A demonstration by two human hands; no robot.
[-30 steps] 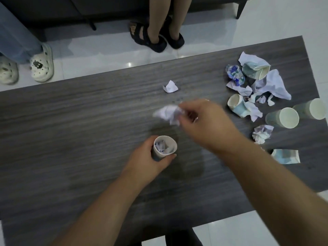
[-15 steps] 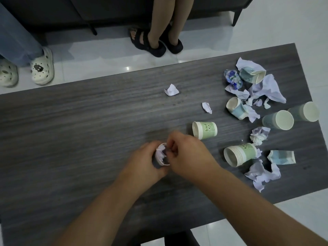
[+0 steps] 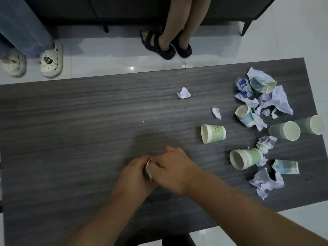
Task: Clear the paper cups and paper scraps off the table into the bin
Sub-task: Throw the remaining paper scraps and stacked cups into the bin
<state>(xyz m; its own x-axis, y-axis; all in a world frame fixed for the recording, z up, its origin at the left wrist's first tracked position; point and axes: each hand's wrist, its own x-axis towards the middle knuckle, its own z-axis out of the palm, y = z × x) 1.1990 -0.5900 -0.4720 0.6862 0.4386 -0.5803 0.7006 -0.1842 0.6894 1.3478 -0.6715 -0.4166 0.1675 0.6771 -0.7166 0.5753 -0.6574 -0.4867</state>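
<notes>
Both hands meet at the near middle of the grey wood-grain table (image 3: 74,132): the left hand (image 3: 132,173) is wrapped round a small paper cup (image 3: 148,168), of which only a sliver of white rim shows between the two hands, and the right hand (image 3: 171,168) is bunched against the cup's mouth, fingers curled (whether it has paper pinched inside I cannot tell, the knuckles hide it). Cup lies tipped, mouth toward the right hand, long axis roughly left-right. Remaining litter sits to the right and a little farther off, so the right hand is plainly the nearer one: a green cup on its side (image 3: 213,133), mouth facing left, is closest; beyond it a nested stack of cups (image 3: 245,159) also on its side, a small scrap (image 3: 216,113), a lone crumpled scrap (image 3: 183,93) at mid-table, and the heap of crushed cups and paper (image 3: 264,96) by the far right end. No bin in view. My reading: stuffing scraps into the held cup, next reach goes rightward. Against half a second ago: crumpled white paper then stood out at the cup mouth, now it is out of sight and the hands are pressed closer; a second ago the right hand held that scrap in the air above an upright cup. Bystanders' feet (image 3: 166,47) beyond the table's far edge
</notes>
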